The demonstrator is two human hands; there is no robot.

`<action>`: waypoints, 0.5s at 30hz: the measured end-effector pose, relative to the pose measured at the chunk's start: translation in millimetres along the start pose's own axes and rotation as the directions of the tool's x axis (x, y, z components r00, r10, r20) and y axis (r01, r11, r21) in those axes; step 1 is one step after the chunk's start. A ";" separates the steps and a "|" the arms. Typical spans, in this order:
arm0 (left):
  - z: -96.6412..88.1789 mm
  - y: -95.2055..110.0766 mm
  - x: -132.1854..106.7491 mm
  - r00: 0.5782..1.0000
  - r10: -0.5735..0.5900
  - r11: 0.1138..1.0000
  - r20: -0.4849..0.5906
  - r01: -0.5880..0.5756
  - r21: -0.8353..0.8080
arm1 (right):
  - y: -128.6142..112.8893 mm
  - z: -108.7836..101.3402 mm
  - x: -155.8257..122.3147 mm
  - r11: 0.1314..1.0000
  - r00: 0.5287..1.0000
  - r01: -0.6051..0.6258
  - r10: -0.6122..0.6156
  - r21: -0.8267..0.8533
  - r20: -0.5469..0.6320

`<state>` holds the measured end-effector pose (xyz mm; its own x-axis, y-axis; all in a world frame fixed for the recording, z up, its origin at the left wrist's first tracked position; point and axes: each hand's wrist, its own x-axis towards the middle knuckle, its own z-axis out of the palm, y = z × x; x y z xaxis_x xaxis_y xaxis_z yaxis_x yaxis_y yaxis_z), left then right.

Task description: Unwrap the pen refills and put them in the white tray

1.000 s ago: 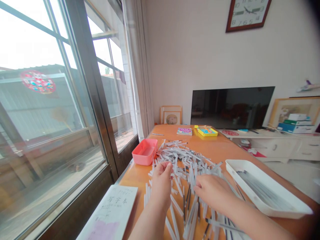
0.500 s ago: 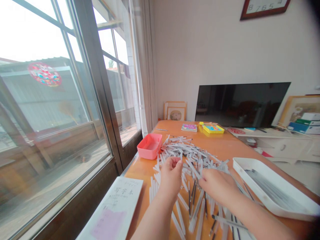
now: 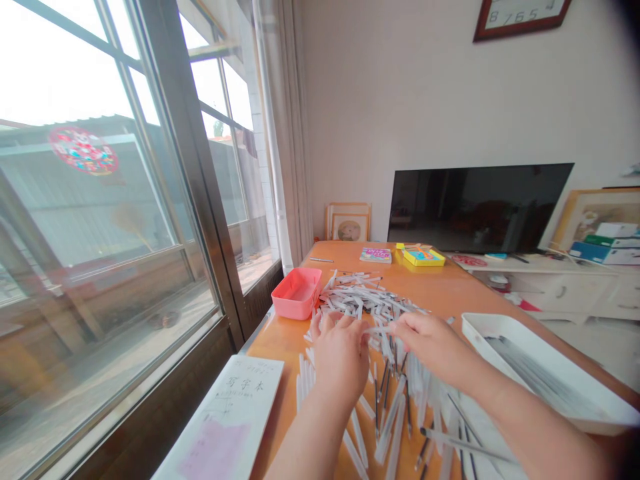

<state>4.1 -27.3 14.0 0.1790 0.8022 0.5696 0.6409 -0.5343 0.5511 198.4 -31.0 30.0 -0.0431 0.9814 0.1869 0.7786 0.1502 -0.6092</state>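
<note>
Tube: translucent piece (image 3: pixel 379 330) raised level above the near side of the heap, spanning the gap between the two hands; I cannot make out its ends.
Right hand (image 3: pixel 425 340): grip pinching the translucent piece at its right end, thumb against fingertips, wrist coming in from the right.
Left hand (image 3: pixel 341 350): fingers curled, back of the hand towards my camera; the piece's left end meets it, but the fingertips are hidden, so I cannot tell what this grip pinches.
Change noted: half a second ago I had the hands apart, each over its own patch of the heap; now they are drawn close together with the piece bridging them.
Bearing on the work: I judge that attention has passed from picking over loose pieces to handling this single one with both hands.
Heap: loose pale tubes (image 3: pixel 367 293) scattered beyond and below the hands, with dark slender rods (image 3: pixel 383 393) mixed in nearer to me.
Red box (image 3: pixel 293 309): just left of the heap's far part.
White tray (image 3: pixel 537 347): right of the heap, thin rods lying lengthwise inside.
Notebook (image 3: pixel 225 400): flat at near left.
Surface (image 3: pixel 450 293): orange-brown, carrying all the above, plus a booklet (image 3: pixel 376 255) and a yellow tray (image 3: pixel 425 262) at the far end.
</note>
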 end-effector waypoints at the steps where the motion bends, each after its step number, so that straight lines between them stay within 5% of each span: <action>1: 0.0 -2.4 0.6 0.998 -0.050 0.998 -0.039 0.048 -0.041 | 4.5 3.3 3.1 1.000 1.000 -0.016 0.016 -0.001 -0.023; 6: 2.0 -10.8 2.1 0.962 -0.244 0.958 -0.118 0.220 -0.186 | 24.0 29.2 18.3 0.978 0.994 -0.082 0.093 -0.191 0.050; 15: 3.1 -19.0 5.8 0.926 -0.357 0.914 -0.119 0.321 -0.247 | 16.0 52.3 37.6 0.933 0.972 -0.087 0.156 -0.350 0.173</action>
<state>-4.7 -11.7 4.9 -0.1523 0.9022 0.4035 0.4591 -0.2970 0.8373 176.4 14.4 -13.0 -0.0287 0.9985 -0.0470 0.9491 0.0125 -0.3149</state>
